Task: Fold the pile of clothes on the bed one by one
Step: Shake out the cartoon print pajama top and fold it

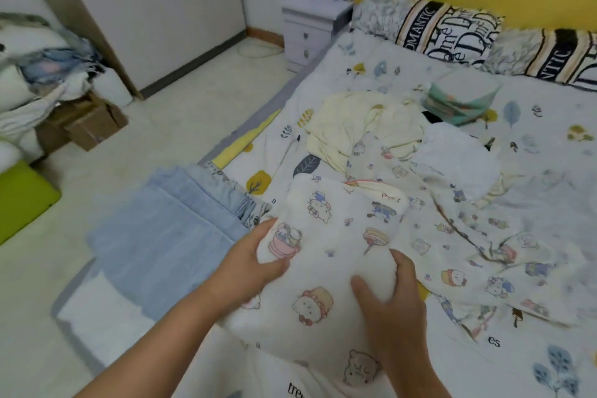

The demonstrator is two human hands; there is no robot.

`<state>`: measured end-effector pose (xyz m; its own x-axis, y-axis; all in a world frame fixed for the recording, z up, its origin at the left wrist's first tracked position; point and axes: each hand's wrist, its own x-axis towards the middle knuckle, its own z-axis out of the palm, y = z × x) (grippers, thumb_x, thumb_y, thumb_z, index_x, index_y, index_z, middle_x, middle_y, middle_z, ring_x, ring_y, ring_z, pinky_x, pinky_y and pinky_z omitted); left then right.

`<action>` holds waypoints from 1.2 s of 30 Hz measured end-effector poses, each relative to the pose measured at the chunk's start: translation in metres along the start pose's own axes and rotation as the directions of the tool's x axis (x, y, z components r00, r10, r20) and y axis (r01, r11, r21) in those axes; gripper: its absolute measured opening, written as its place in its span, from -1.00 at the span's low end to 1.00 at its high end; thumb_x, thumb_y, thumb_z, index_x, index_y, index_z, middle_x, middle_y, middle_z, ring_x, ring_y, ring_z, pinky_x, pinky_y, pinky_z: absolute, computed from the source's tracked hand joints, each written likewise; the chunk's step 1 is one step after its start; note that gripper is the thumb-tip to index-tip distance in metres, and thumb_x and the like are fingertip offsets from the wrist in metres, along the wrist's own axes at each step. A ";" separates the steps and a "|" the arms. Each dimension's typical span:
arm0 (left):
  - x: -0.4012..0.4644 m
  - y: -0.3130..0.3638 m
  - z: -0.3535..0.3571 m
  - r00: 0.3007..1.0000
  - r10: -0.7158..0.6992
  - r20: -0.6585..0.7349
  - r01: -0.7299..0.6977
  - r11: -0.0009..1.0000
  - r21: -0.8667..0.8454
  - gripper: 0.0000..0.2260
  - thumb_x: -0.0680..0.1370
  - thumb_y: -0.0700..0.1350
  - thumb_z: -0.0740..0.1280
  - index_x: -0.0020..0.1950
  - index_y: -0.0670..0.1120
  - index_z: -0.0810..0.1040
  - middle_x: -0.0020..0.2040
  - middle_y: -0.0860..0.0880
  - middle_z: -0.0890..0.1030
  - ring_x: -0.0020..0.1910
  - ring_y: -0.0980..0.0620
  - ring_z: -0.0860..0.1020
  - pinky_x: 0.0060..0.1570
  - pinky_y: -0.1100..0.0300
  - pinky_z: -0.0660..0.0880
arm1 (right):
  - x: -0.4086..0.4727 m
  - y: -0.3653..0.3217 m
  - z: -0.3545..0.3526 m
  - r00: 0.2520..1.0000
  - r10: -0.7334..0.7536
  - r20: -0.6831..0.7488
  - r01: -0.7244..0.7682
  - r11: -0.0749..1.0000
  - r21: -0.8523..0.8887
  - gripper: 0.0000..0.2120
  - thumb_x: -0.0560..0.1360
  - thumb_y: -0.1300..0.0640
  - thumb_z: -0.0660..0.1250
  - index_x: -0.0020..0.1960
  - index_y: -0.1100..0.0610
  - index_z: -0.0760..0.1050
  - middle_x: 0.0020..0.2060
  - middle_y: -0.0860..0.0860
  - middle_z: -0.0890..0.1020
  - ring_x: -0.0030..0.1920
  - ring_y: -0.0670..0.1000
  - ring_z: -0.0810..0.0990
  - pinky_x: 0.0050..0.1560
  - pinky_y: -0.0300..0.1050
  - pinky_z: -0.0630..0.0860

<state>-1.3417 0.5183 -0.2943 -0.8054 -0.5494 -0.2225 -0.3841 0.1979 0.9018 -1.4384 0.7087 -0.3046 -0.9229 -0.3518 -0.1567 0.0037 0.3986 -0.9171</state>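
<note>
Left hand (258,255) and right hand (392,292) both grip cartoon-print garment (332,236) at lower centre of frame, on bed (533,145). Unfolded clothes pile (365,126) beyond, mid-frame; folded blue jeans (168,233) at left.

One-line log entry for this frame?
stage: folding | both hands grip cartoon-print garment | left hand | right hand | folded jeans at left | unfolded pile behind
</note>
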 end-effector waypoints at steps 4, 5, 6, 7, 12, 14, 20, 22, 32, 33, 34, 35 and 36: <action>-0.004 0.014 -0.043 1.000 0.019 -0.024 -0.019 1.000 0.006 -0.51 0.44 -0.27 0.42 0.25 0.15 0.41 0.16 0.24 0.55 0.12 0.31 0.52 0.11 0.45 0.40 | -0.003 -0.032 0.026 0.998 -0.061 0.021 0.060 0.998 0.011 -0.47 0.38 0.12 0.45 0.27 -0.09 0.32 -0.03 -0.24 0.45 0.00 -0.10 0.43 0.01 -0.17 0.31; -0.003 0.015 -0.056 0.999 0.027 -0.026 -0.026 1.000 0.013 -0.51 0.44 -0.27 0.42 0.23 0.17 0.42 0.15 0.25 0.55 0.11 0.31 0.52 0.09 0.46 0.40 | -0.003 -0.038 0.035 0.997 -0.068 0.026 0.067 0.998 0.013 -0.48 0.38 0.12 0.44 0.26 -0.10 0.32 -0.04 -0.23 0.46 -0.02 -0.10 0.44 0.00 -0.18 0.31; -0.001 0.015 -0.068 0.999 0.033 -0.024 -0.033 0.999 0.017 -0.52 0.44 -0.27 0.42 0.20 0.21 0.43 0.12 0.28 0.56 0.09 0.33 0.53 0.06 0.48 0.41 | -0.002 -0.045 0.046 0.997 -0.074 0.028 0.073 0.997 0.020 -0.50 0.38 0.12 0.44 0.22 -0.13 0.32 -0.07 -0.26 0.46 -0.04 -0.10 0.44 -0.02 -0.18 0.32; 0.000 0.013 -0.081 0.999 0.037 -0.021 -0.037 0.999 0.020 -0.52 0.44 -0.27 0.42 0.17 0.24 0.43 0.10 0.31 0.57 0.08 0.34 0.53 0.03 0.49 0.42 | -0.002 -0.051 0.057 0.997 -0.077 0.030 0.076 0.997 0.029 -0.52 0.38 0.13 0.44 0.18 -0.15 0.31 -0.08 -0.29 0.46 -0.05 -0.11 0.45 -0.03 -0.19 0.32; 0.021 -0.010 -0.153 1.000 0.011 -0.018 -0.010 0.998 0.055 -0.51 0.43 -0.25 0.43 0.27 0.15 0.45 0.14 0.25 0.57 0.11 0.30 0.54 0.13 0.32 0.44 | -0.002 -0.075 0.132 0.998 -0.054 0.030 0.052 0.997 0.049 -0.46 0.37 0.12 0.44 0.29 -0.03 0.33 0.08 -0.11 0.54 0.08 -0.02 0.51 0.07 -0.12 0.41; 0.033 -0.026 -0.182 1.000 0.006 -0.012 -0.006 0.999 0.052 -0.51 0.43 -0.28 0.43 0.25 0.13 0.46 0.12 0.23 0.60 0.09 0.28 0.55 0.08 0.38 0.45 | -0.001 -0.081 0.167 0.999 -0.038 0.029 0.037 0.998 0.051 -0.46 0.37 0.10 0.43 0.30 -0.03 0.32 0.12 -0.10 0.53 0.11 -0.02 0.51 0.13 -0.07 0.44; 0.067 -0.083 -0.256 0.998 -0.067 0.011 0.066 0.998 0.024 -0.54 0.43 -0.33 0.42 0.18 0.13 0.51 0.04 0.21 0.64 0.00 0.24 0.60 -0.07 0.44 0.48 | 0.008 -0.092 0.267 0.999 0.007 0.039 -0.007 1.000 -0.012 -0.40 0.39 0.08 0.41 0.38 0.00 0.28 0.26 -0.04 0.48 0.23 0.00 0.45 0.23 -0.07 0.39; 0.078 -0.102 -0.274 0.996 -0.083 0.013 0.083 0.997 0.012 -0.55 0.43 -0.32 0.42 0.18 0.13 0.52 0.05 0.19 0.64 -0.01 0.23 0.61 -0.12 0.42 0.50 | 0.010 -0.089 0.294 0.999 0.019 0.027 -0.018 0.999 -0.028 -0.40 0.39 0.07 0.41 0.37 0.00 0.28 0.26 -0.03 0.48 0.24 0.02 0.44 0.24 -0.03 0.39; 0.098 -0.225 -0.282 0.906 -0.420 0.055 0.378 0.861 0.340 -0.62 0.61 0.01 0.17 0.43 0.03 0.31 0.32 0.06 0.47 0.26 0.06 0.45 0.22 0.23 0.33 | -0.013 -0.029 0.376 0.913 0.363 0.184 -0.332 0.926 -0.178 -0.24 0.49 0.02 0.29 0.52 -0.02 -0.10 0.41 0.04 0.21 0.33 0.08 0.31 0.26 0.00 0.34; 0.099 -0.231 -0.279 0.921 -0.389 0.003 0.364 0.864 0.349 -0.68 0.62 -0.03 0.16 0.38 0.01 0.38 0.28 0.03 0.52 0.19 0.07 0.48 0.12 0.27 0.34 | -0.015 -0.025 0.377 0.919 0.348 0.184 -0.316 0.931 -0.182 -0.23 0.49 0.07 0.29 0.52 -0.02 -0.12 0.41 0.05 0.20 0.32 0.07 0.30 0.27 0.00 0.33; 0.099 -0.234 -0.277 0.939 -0.340 -0.056 0.339 0.881 0.330 -0.73 0.62 -0.08 0.16 0.30 0.00 0.46 0.21 0.01 0.57 0.10 0.08 0.51 0.02 0.29 0.34 | -0.016 -0.022 0.376 0.931 0.320 0.178 -0.288 0.940 -0.182 -0.22 0.49 0.10 0.30 0.52 -0.02 -0.12 0.42 0.04 0.19 0.32 0.05 0.28 0.27 -0.02 0.32; 0.099 -0.235 -0.275 0.951 -0.284 -0.118 0.307 0.901 0.306 -0.77 0.62 -0.11 0.17 0.22 -0.01 0.52 0.12 0.00 0.62 0.03 0.08 0.53 -0.06 0.29 0.34 | -0.017 -0.020 0.374 0.945 0.284 0.163 -0.255 0.951 -0.178 -0.22 0.49 0.11 0.31 0.52 -0.02 -0.11 0.41 0.03 0.19 0.30 0.00 0.28 0.25 -0.05 0.31; 0.099 -0.235 -0.273 0.956 -0.233 -0.179 0.279 0.912 0.301 -0.79 0.62 -0.12 0.17 0.17 -0.01 0.55 0.04 0.00 0.65 -0.03 0.07 0.55 -0.11 0.27 0.35 | -0.018 -0.017 0.373 0.958 0.246 0.147 -0.218 0.959 -0.181 -0.23 0.49 0.10 0.32 0.52 -0.02 -0.10 0.40 0.02 0.20 0.26 -0.06 0.28 0.20 -0.09 0.31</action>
<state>-1.2080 0.1959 -0.4274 -0.5991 -0.7169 -0.3567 -0.7112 0.2716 0.6484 -1.2781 0.3923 -0.4227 -0.8268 -0.3636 -0.4292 0.1352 0.6123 -0.7790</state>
